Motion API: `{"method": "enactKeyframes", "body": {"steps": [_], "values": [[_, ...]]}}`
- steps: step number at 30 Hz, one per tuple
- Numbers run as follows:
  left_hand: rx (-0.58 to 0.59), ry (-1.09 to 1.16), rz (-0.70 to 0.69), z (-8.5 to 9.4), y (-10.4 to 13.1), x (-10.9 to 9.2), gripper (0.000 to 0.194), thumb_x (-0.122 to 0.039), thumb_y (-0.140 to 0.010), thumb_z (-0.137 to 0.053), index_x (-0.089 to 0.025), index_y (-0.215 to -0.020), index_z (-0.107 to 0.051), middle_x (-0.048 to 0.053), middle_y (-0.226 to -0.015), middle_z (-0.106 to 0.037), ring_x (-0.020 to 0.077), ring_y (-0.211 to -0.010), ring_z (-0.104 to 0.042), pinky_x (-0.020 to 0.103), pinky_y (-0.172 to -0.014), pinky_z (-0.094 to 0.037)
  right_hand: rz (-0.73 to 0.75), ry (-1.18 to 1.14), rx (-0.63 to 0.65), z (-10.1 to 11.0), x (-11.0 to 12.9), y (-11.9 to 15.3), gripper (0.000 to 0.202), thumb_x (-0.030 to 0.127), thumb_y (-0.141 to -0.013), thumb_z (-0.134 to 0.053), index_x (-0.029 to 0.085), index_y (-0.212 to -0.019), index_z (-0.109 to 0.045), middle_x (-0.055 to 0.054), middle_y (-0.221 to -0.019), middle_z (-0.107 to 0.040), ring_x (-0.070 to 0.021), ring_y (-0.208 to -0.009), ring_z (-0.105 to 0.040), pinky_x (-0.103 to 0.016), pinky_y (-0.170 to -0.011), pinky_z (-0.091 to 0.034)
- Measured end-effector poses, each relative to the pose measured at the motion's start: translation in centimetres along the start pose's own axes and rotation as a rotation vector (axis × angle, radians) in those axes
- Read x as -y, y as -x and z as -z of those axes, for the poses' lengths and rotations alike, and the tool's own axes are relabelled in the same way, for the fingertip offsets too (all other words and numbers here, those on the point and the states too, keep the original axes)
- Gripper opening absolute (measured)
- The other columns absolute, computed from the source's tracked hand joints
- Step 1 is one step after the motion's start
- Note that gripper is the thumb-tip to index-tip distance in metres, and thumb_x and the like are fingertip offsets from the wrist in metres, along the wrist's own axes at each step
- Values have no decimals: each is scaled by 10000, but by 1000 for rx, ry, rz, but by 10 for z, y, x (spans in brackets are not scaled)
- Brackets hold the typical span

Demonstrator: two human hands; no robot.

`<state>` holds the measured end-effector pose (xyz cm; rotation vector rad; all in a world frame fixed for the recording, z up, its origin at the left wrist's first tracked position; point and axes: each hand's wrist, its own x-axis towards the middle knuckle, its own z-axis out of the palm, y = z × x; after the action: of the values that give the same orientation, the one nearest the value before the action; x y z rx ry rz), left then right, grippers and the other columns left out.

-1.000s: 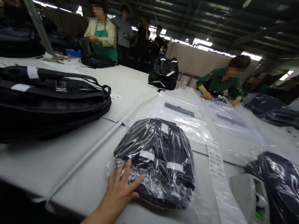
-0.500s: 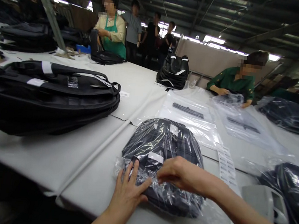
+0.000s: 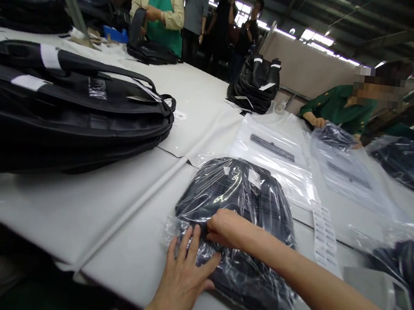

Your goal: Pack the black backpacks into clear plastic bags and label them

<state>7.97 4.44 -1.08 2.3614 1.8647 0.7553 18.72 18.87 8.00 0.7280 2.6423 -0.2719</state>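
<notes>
The wrapped backpack (image 3: 247,197) lay by the near edge of the table (image 3: 139,217). The person's left hand (image 3: 184,275) rested on its plastic (image 3: 253,274), fingers spread wide, gripping nothing; the right hand (image 3: 226,228) was curled, its hold impossible to tell. Wrapping seemed in hand; the next move probably called for a steady left palm.

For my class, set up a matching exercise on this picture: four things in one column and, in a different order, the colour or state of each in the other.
Things:
1. Left hand
2. Right hand
3. Wrapped bag
4. Label sheet

Colours and states:
A. White, with rows of dark print
B. Fingers curled in
C. Black, covered in shiny clear plastic
D. Fingers spread apart

Right pairs: 1-D, 2-B, 3-C, 4-A
</notes>
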Motion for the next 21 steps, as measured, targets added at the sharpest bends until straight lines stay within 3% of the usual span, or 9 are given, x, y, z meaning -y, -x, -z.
{"method": "enactKeyframes", "body": {"steps": [9, 16, 18, 21], "values": [[29, -11, 23, 1, -2, -1, 612, -630, -598, -694, -476, -1166, -528, 125, -1410, -378, 366, -1253, -378, 562, -929, -354, 43, 49, 19, 1, -11, -7, 249, 389, -799, -610, 168, -749, -713, -92, -682, -702, -219, -672, -667, -245, -544, -398], [45, -18, 74, -3, -2, -3, 625, -639, -545, -726, -494, -1126, -547, 85, -1415, -392, 356, -1266, -367, 550, -970, -308, -20, 3, -76, -16, -46, -25, 527, 710, -668, -578, 187, -674, -639, -60, -648, -670, -210, -629, -632, -254, -518, -330], [59, 6, 80, -2, -3, -4, 624, -619, -548, -738, -490, -1128, -548, 101, -1420, -381, 359, -1267, -365, 555, -960, -315, -59, -51, -110, -15, -60, -22, 496, 694, -673, -591, 199, -685, -627, -29, -630, -650, -183, -616, -610, -247, -512, -306], [68, 50, 88, 1, -6, -5, 623, -587, -546, -759, -488, -1126, -553, 123, -1434, -350, 372, -1267, -363, 571, -938, -329, -153, -88, -241, -4, -66, 2, 311, 498, -814, -579, 192, -777, -625, -30, -726, -644, -163, -686, -590, -244, -565, -339]]}}
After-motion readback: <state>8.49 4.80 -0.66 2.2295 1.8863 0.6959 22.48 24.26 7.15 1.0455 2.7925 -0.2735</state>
